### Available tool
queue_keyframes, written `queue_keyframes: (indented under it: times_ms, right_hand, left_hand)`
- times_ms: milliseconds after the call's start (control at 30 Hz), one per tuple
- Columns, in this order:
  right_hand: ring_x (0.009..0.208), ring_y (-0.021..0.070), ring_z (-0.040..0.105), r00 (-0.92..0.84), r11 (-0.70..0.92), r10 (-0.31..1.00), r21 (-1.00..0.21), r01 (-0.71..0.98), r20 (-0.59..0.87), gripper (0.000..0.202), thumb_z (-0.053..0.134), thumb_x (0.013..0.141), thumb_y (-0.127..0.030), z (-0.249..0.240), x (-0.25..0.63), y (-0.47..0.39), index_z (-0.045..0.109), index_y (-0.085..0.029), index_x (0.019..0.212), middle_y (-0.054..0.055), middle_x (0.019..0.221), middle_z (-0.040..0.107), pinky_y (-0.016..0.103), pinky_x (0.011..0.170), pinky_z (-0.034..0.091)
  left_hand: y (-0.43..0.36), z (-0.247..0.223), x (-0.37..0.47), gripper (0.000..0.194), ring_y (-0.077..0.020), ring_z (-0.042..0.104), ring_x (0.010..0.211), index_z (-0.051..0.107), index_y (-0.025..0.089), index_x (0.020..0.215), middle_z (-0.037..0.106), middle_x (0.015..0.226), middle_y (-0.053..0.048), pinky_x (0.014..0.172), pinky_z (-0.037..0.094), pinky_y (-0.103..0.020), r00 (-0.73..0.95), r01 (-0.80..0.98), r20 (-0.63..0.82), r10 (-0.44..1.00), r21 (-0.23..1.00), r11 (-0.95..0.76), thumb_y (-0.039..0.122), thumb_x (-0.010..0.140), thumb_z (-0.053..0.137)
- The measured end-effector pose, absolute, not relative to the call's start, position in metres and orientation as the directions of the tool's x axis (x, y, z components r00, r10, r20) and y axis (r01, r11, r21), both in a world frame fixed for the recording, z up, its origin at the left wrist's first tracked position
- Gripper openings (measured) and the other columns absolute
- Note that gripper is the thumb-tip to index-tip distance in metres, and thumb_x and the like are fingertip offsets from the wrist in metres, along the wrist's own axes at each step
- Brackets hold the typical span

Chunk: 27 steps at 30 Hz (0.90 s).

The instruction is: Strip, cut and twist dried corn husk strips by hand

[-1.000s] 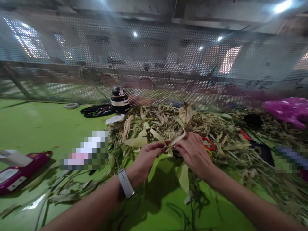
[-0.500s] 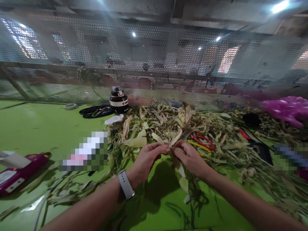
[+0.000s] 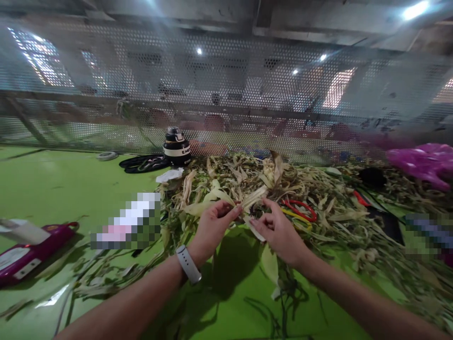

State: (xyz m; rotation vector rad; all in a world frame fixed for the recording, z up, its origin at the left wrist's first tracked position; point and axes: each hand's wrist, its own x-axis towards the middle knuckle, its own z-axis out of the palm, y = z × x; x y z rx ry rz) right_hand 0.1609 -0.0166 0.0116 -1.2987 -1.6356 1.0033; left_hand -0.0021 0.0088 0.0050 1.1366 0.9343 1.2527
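Pale, dry leaf strips (image 3: 255,198) stretch between my hands at the near edge of a heap of dried leaves (image 3: 233,170). My left hand (image 3: 215,229), with a light watch band (image 3: 188,265) on the wrist, pinches the strips between thumb and forefinger. Close on its right, my right hand (image 3: 281,233) has its thumb on a pale strip (image 3: 254,230) and its forefinger raised apart along the upper one; the thumb and bent fingers grip the lower strip. A wider yellowish leaf (image 3: 270,264) hangs below my right hand.
Red-handled scissors (image 3: 300,210) and a yellow-handled tool (image 3: 296,218) lie right of my hands. A dark bottle (image 3: 177,148) stands behind, near black straps (image 3: 143,164). A purple power strip (image 3: 33,252) is at left, a pink plastic bag (image 3: 423,163) at right. Perforated metal (image 3: 226,104) rises behind.
My hands have moved slightly apart. The right forefinger has lifted away from the thumb, and the pale strips between the hands now lie more spread out. The view has shifted slightly.
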Motion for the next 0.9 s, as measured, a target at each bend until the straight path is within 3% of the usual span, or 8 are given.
queue_keyframes:
  times_ms: [67,133,367,467,567,633,733,900]
  right_hand:
    - [0.063,0.0147,0.057,-0.165,0.321,0.947,-0.802,0.503,0.276,0.056,0.052,0.083,-0.032,0.011,0.162,-0.021,0.027,-0.018,0.132,-0.002,0.069,0.058,0.027,0.061,0.045]
    - [0.066,0.0158,0.058,-0.214,0.402,0.913,-0.681,0.612,0.346,0.047,0.052,0.083,-0.029,0.011,0.162,-0.024,0.037,-0.019,0.126,0.000,0.072,0.061,0.028,0.065,0.044]
    - [0.063,0.0134,0.057,-0.293,0.270,0.951,-0.730,0.628,0.100,0.015,0.055,0.079,-0.024,0.014,0.161,-0.021,0.057,-0.017,0.093,-0.001,0.069,0.059,0.023,0.056,0.043]
    - [0.069,0.0157,0.054,-0.363,0.430,0.903,-0.475,0.768,0.230,0.015,0.047,0.084,-0.021,0.014,0.161,-0.024,0.060,-0.016,0.077,0.004,0.077,0.058,0.026,0.061,0.042]
    - [0.078,0.0202,0.052,-0.450,0.534,0.792,-0.111,0.838,0.411,0.019,0.040,0.087,-0.013,0.015,0.160,-0.030,0.059,-0.015,0.087,0.009,0.087,0.058,0.033,0.070,0.041]
    - [0.085,0.0221,0.051,-0.490,0.558,0.721,0.009,0.830,0.490,0.020,0.039,0.087,-0.010,0.016,0.160,-0.031,0.058,-0.015,0.092,0.010,0.093,0.059,0.036,0.077,0.040]
    - [0.093,0.0231,0.052,-0.413,0.550,0.714,-0.088,0.830,0.566,0.016,0.039,0.090,-0.016,0.018,0.164,-0.026,0.054,-0.015,0.095,0.012,0.102,0.060,0.037,0.084,0.038]
    - [0.067,0.0174,0.056,-0.189,0.369,0.919,-0.586,0.721,0.346,0.015,0.034,0.092,-0.028,0.018,0.169,-0.015,0.045,-0.020,0.089,0.003,0.075,0.059,0.028,0.061,0.042]
  left_hand:
    - [0.010,0.006,-0.003,0.024,-0.0129,0.057,0.064,0.066,0.014,0.080,0.066,0.068,-0.001,0.062,0.044,-0.023,0.096,-0.181,0.092,0.991,0.981,-0.074,0.031,0.064,0.073]
    - [0.010,0.008,-0.003,0.022,-0.0132,0.056,0.063,0.065,0.014,0.077,0.066,0.067,-0.001,0.061,0.043,-0.023,0.089,-0.127,0.119,0.989,0.986,-0.108,0.031,0.065,0.072]
    - [0.009,0.005,-0.006,0.016,-0.0139,0.054,0.064,0.064,0.014,0.076,0.063,0.069,-0.001,0.061,0.041,-0.023,0.109,0.054,0.264,0.958,0.961,-0.270,0.029,0.074,0.063]
    - [0.011,0.003,-0.007,0.014,-0.0162,0.055,0.069,0.066,0.015,0.079,0.064,0.073,-0.002,0.064,0.041,-0.024,0.109,0.150,0.311,0.944,0.934,-0.325,0.028,0.076,0.061]
    - [0.012,0.002,-0.007,0.012,-0.0183,0.056,0.073,0.068,0.017,0.078,0.065,0.076,-0.004,0.069,0.041,-0.026,0.130,0.252,0.376,0.918,0.883,-0.397,0.025,0.077,0.059]
    - [0.011,0.002,-0.006,0.012,-0.0185,0.056,0.071,0.067,0.017,0.076,0.064,0.075,-0.005,0.069,0.041,-0.027,0.174,0.292,0.419,0.891,0.843,-0.453,0.023,0.078,0.058]
    - [0.008,0.006,-0.006,0.015,-0.0174,0.055,0.070,0.067,0.017,0.081,0.063,0.076,-0.006,0.066,0.041,-0.026,0.315,0.299,0.446,0.838,0.791,-0.533,0.023,0.081,0.053]
    - [0.006,0.010,-0.008,0.018,-0.0167,0.055,0.080,0.062,0.017,0.095,0.062,0.088,-0.006,0.074,0.043,-0.028,0.516,0.255,0.414,0.750,0.762,-0.596,0.020,0.085,0.047]
